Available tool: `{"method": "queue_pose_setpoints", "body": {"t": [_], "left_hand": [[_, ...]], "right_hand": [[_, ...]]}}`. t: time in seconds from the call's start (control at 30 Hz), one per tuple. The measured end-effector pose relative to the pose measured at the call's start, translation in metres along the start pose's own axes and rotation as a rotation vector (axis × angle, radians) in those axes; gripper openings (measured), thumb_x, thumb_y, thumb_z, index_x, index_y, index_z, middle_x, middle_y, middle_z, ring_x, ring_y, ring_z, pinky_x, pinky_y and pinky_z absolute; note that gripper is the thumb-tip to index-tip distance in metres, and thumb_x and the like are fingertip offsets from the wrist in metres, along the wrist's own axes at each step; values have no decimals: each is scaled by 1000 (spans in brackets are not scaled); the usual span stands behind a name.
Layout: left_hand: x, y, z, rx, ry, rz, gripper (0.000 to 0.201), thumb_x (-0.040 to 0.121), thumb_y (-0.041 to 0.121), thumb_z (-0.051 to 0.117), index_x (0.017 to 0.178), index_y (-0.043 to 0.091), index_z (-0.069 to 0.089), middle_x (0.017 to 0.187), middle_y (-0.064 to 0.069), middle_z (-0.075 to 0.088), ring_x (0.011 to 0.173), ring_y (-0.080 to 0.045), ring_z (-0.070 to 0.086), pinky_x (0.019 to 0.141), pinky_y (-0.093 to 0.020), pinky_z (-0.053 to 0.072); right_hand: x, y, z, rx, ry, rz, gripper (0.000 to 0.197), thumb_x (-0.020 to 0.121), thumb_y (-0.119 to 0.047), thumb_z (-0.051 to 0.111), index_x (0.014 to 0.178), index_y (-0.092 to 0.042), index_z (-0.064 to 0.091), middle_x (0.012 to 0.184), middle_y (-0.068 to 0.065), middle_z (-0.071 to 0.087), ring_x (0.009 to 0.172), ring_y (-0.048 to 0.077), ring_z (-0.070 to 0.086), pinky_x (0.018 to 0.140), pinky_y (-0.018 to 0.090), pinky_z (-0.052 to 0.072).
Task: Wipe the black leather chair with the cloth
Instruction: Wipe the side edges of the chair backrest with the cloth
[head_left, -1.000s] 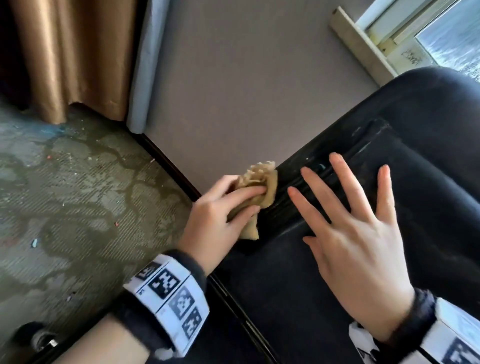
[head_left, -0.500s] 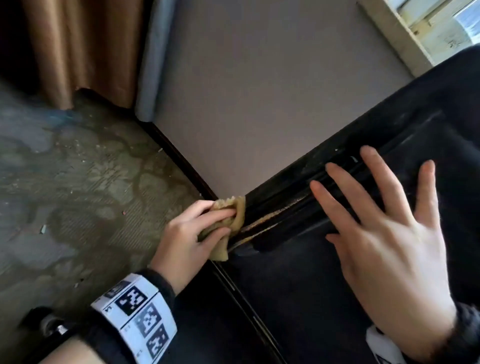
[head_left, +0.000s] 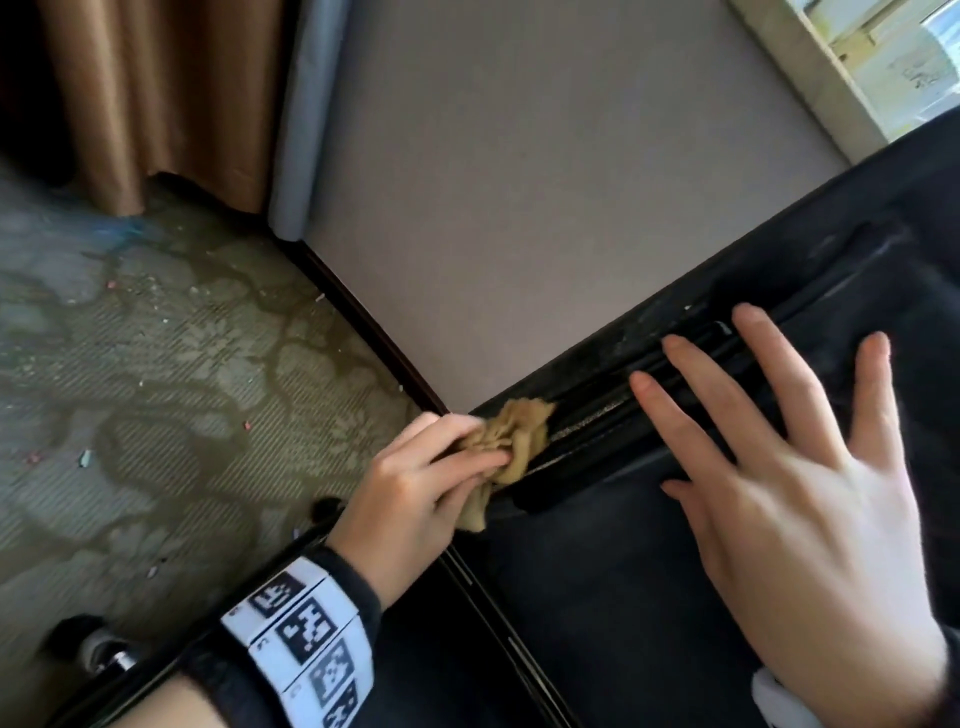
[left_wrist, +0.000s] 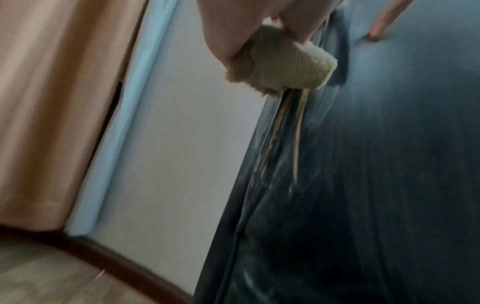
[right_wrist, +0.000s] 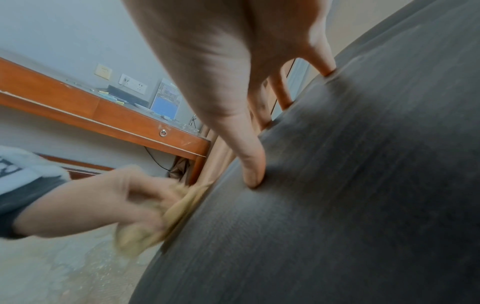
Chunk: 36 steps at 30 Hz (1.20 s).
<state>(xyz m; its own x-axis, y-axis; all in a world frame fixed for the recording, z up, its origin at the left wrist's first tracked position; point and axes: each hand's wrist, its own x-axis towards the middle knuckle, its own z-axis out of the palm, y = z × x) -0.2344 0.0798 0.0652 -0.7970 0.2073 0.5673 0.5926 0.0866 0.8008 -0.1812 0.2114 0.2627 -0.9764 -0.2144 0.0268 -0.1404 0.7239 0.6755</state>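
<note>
The cloth (head_left: 511, 447), tan and bunched, sits against the left edge of the chair (head_left: 623, 597), on a worn seam where pale lines show through the black leather. The left hand (head_left: 415, 499) grips it, fingers curled round the wad, which sticks out past the fingertips toward the far side. To the right, the right hand (head_left: 800, 499) lies flat on the seat, fingers spread and straight, holding nothing. Left of the chair are patterned carpet (head_left: 156, 389) and a grey wall (head_left: 519, 182).
</note>
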Motion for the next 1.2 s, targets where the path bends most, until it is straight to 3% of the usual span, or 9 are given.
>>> {"method": "queue_pose_setpoints", "body": {"t": [0.13, 0.23, 0.47, 0.63, 0.73, 0.9, 1.0, 1.1, 1.2], "left_hand": [[-23, -18, -8, 66, -71, -50, 20, 82, 12, 56, 96, 12, 71, 105, 6, 55, 91, -10, 55, 87, -10, 42], [-21, -20, -15, 89, -127, -18, 21, 84, 14, 56, 97, 12, 72, 105, 6, 54, 91, -10, 55, 85, -15, 45], [36, 24, -19, -29, 179, -122, 18, 80, 8, 66, 96, 8, 72, 99, -4, 62, 90, -9, 56, 86, -7, 39], [11, 26, 14, -86, 92, -23, 15, 87, 9, 59, 101, 12, 66, 107, -7, 56, 93, -20, 57, 85, -24, 47], [-15, 4, 12, -8, 43, 76, 10, 89, 8, 56, 96, 13, 61, 110, -5, 52, 95, -18, 53, 86, -20, 44], [-101, -58, -18, 267, -263, -119, 66, 51, -14, 75, 98, 26, 54, 111, 2, 47, 95, -15, 49, 80, -21, 42], [-101, -42, -24, 167, -79, -232, 26, 80, 12, 58, 103, 23, 61, 112, 2, 52, 99, -13, 55, 92, -17, 41], [-50, 3, -10, 53, 96, -159, 20, 87, 20, 57, 106, 20, 65, 114, -1, 54, 103, -11, 55, 94, -18, 42], [-7, 32, 6, 25, 105, -18, 20, 88, 15, 61, 106, 14, 70, 113, -9, 55, 103, -17, 55, 93, -22, 44]], "right_hand": [[2, -3, -1, -7, -4, -3, 58, 68, -5, 71, 124, -9, 58, 133, 15, 54, 134, 40, 32, 104, 71, 16], [1, -5, -3, -7, -14, -5, 59, 67, -5, 71, 124, -9, 58, 133, 15, 53, 134, 41, 32, 103, 72, 15], [2, -14, 0, 27, -43, -77, 56, 67, -7, 71, 122, -11, 60, 135, 13, 52, 135, 37, 33, 102, 74, 11], [1, -13, 1, 44, -44, -63, 59, 66, -6, 71, 124, -11, 58, 137, 12, 51, 135, 35, 33, 104, 72, 9], [2, -13, 3, 27, -64, -75, 60, 67, -7, 69, 126, -11, 56, 138, 12, 50, 135, 35, 32, 104, 73, 9], [0, -14, 5, 23, -38, -58, 57, 69, -5, 68, 125, -10, 57, 136, 12, 52, 134, 36, 35, 104, 72, 9], [2, -19, 9, 17, -11, -33, 50, 76, -2, 61, 125, -11, 57, 137, 12, 51, 135, 36, 33, 106, 70, 6], [1, -21, 11, 8, -19, -15, 46, 80, -7, 51, 126, -13, 56, 139, 11, 49, 136, 36, 30, 108, 69, 2], [0, -18, 12, -6, -18, -30, 45, 82, -9, 51, 127, -13, 55, 139, 12, 48, 136, 36, 30, 108, 68, 2]]}}
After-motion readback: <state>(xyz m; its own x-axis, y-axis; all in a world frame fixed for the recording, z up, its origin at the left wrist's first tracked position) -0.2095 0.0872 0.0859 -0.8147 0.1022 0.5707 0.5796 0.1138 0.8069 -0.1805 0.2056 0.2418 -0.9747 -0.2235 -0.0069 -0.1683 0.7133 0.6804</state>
